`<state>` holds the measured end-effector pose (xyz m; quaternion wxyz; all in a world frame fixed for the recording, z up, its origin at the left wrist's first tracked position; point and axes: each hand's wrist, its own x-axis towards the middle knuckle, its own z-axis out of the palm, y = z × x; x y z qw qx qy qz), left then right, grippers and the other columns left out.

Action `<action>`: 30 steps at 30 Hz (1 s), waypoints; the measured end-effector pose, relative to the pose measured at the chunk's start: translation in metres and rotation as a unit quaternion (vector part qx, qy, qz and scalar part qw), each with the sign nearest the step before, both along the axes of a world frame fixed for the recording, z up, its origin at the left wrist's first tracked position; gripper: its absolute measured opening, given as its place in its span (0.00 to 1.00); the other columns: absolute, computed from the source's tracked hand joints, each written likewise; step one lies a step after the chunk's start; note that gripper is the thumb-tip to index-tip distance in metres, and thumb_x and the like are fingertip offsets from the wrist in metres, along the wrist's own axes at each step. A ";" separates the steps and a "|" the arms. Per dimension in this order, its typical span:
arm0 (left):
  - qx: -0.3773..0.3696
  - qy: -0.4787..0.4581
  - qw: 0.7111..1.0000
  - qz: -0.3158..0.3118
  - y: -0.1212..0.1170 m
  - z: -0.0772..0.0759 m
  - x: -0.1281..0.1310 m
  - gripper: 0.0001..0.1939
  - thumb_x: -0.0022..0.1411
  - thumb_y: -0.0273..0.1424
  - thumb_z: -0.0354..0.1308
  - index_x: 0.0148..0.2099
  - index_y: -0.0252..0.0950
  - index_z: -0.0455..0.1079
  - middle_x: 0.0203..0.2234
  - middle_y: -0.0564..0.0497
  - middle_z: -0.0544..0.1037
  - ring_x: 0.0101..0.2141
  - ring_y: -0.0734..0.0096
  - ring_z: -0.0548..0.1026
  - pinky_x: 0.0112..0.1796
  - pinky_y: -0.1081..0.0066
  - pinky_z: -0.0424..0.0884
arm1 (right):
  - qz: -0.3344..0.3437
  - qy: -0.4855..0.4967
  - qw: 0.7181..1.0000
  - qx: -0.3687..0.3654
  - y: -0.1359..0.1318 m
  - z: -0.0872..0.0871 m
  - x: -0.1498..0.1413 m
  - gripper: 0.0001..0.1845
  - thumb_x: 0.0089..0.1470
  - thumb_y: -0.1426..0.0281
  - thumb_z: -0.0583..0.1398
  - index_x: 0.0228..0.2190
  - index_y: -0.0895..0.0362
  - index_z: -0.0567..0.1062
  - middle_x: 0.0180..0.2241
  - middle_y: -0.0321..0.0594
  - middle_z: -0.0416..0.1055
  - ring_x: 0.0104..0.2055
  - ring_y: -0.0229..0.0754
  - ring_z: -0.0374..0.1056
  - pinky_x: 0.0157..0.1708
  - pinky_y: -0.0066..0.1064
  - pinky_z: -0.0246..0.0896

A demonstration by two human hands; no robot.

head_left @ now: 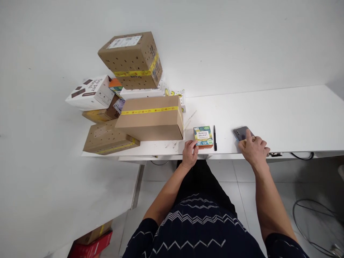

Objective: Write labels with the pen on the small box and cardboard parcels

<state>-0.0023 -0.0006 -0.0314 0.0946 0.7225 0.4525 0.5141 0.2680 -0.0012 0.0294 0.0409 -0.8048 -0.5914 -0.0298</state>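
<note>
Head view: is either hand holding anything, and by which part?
Nothing is lifted. The left hand touches the near left corner of the small green box on the table. The right hand rests on the phone's near end.

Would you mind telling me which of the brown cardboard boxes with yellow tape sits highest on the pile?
The perforated box with the white label, perched on top at the back; the plain taped box and the flat perforated box lie lower, on the table.

We see our left hand (190, 153) touching the near left corner of a small green box (203, 136) on the white desk (282, 114). Our right hand (255, 148) rests on a phone (240, 132). A black pen (215, 138) lies just beside the box, and taped cardboard boxes (150, 118) are stacked to the left.
</note>
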 end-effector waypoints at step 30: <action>-0.139 -0.024 0.990 -0.026 0.011 0.017 0.006 0.27 0.63 0.30 0.55 0.63 0.40 0.55 0.48 0.43 0.70 0.41 0.67 0.75 0.41 0.65 0.76 | 0.101 0.247 0.963 0.048 0.022 0.037 -0.109 0.25 0.61 0.60 0.49 0.56 0.58 0.65 0.51 0.54 0.62 0.42 0.49 0.70 0.37 0.37 0.66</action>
